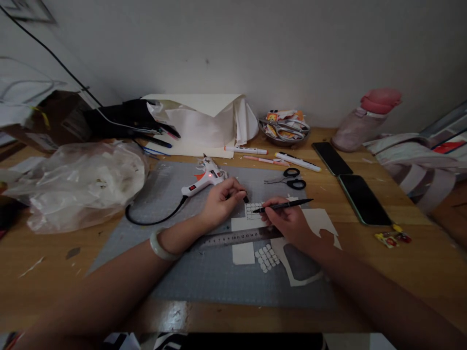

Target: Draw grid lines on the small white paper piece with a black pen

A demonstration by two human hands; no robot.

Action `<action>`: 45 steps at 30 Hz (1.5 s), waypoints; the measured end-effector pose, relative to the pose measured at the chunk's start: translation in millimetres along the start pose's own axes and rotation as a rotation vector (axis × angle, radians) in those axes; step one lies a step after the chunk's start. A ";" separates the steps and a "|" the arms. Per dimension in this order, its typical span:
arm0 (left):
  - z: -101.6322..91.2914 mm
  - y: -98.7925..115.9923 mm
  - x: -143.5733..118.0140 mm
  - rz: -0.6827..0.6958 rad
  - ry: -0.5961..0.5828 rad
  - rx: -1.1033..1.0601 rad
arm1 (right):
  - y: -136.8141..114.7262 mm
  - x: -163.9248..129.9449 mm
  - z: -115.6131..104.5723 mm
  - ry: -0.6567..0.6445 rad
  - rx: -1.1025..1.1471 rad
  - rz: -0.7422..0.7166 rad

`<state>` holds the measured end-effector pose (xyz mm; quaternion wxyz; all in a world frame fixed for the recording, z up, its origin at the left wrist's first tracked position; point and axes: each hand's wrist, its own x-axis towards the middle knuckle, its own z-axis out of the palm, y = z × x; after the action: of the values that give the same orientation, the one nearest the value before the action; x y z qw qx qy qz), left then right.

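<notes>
Head view: my right hand (288, 221) gripped a black pen (282, 206) over gridded paper (253, 210); my left hand (222, 199), fingers curled together, pressed the grey cutting mat (204, 272) on the wooden desk (419, 262).

Glue gun (205, 179), scissors (288, 178), 2 phones (348, 184), pink bottle (366, 120), plastic bag (82, 182).

Both arms reach forward, toward twelve o'clock. The left hand (222, 201) is curled, knuckles up, with its fingertips pressed down. The right hand (288, 221) sits just beside it at three o'clock, fingers pinched tight together, wrist low.
</notes>
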<state>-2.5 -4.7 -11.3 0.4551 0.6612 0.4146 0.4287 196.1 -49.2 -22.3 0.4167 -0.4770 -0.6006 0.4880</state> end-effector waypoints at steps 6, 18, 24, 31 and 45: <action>2.2 -0.1 -0.6 0.013 0.027 0.014 | 1.9 1.2 2.6 -0.084 -0.021 0.067; 2.1 -0.2 -2.1 -0.010 -0.011 0.124 | 1.1 3.2 3.4 -0.107 -0.065 0.078; 2.8 0.8 -1.4 -0.010 -0.034 0.123 | 2.0 3.9 3.0 -0.104 -0.111 0.054; 3.4 2.4 -1.7 -0.027 -0.068 0.124 | 0.0 4.3 3.4 -0.100 -0.089 0.086; 4.5 1.9 -1.8 -0.060 -0.085 0.168 | 5.0 5.5 2.2 -0.139 -0.099 0.092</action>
<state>1.5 -7.9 -10.8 0.4278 0.7020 0.4491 0.3499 193.7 -43.9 -27.4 0.3270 -0.4894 -0.6288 0.5081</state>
